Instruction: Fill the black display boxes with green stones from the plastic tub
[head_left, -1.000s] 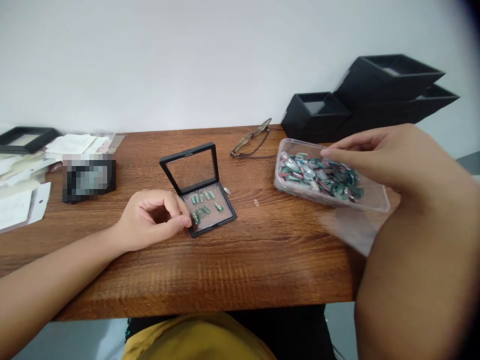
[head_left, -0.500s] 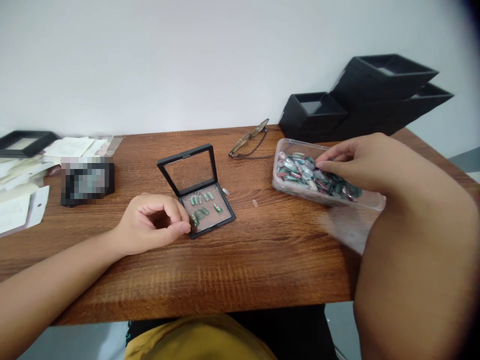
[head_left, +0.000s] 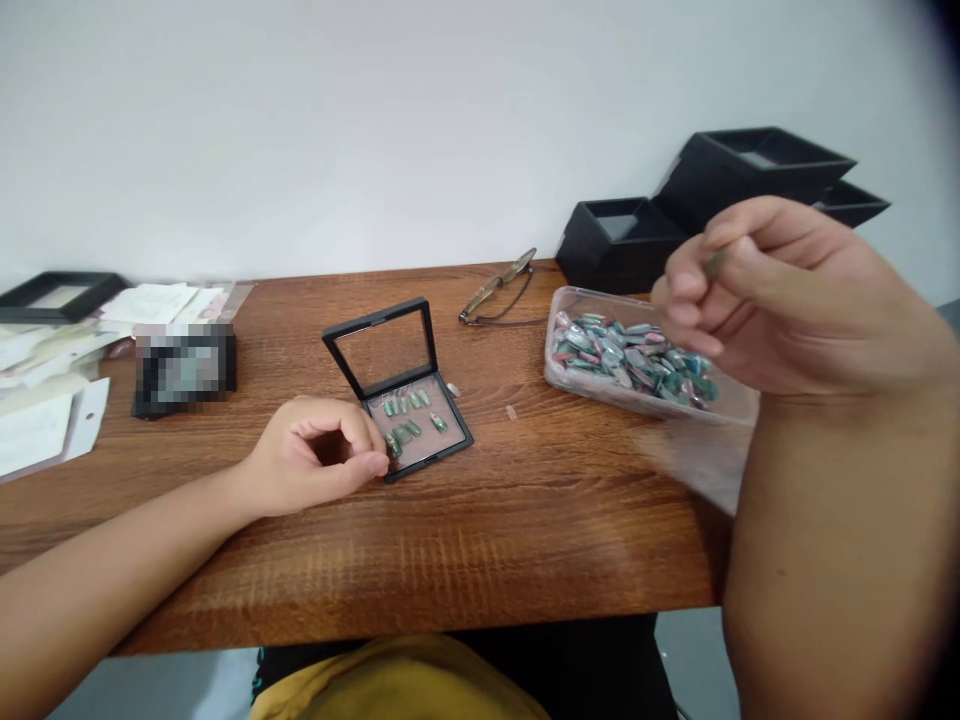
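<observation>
An open black display case (head_left: 429, 462) with a clear window lid stands on the wooden table, and several green press-on nails (head_left: 405, 403) lie inside in two rows. My left hand (head_left: 322, 455) rests at its left front corner, thumb and fingers pinched around the edge. Raised above the right end of a clear plastic box (head_left: 600, 392), my right hand (head_left: 780, 290) pinches a small dark green nail (head_left: 716, 262). Many green and pink nails (head_left: 630, 355) fill that box.
Eyeglasses (head_left: 499, 290) lie near the wall. Black frames (head_left: 622, 245) are stacked at the back right. White cards (head_left: 45, 420), a black frame (head_left: 60, 297) and a blurred black case (head_left: 185, 370) sit at left. A tiny clear piece (head_left: 511, 412) lies mid-table.
My right hand has lifted out of the plastic box, up and to the right, with a small nail between its fingers. My left hand has stayed at the case.
</observation>
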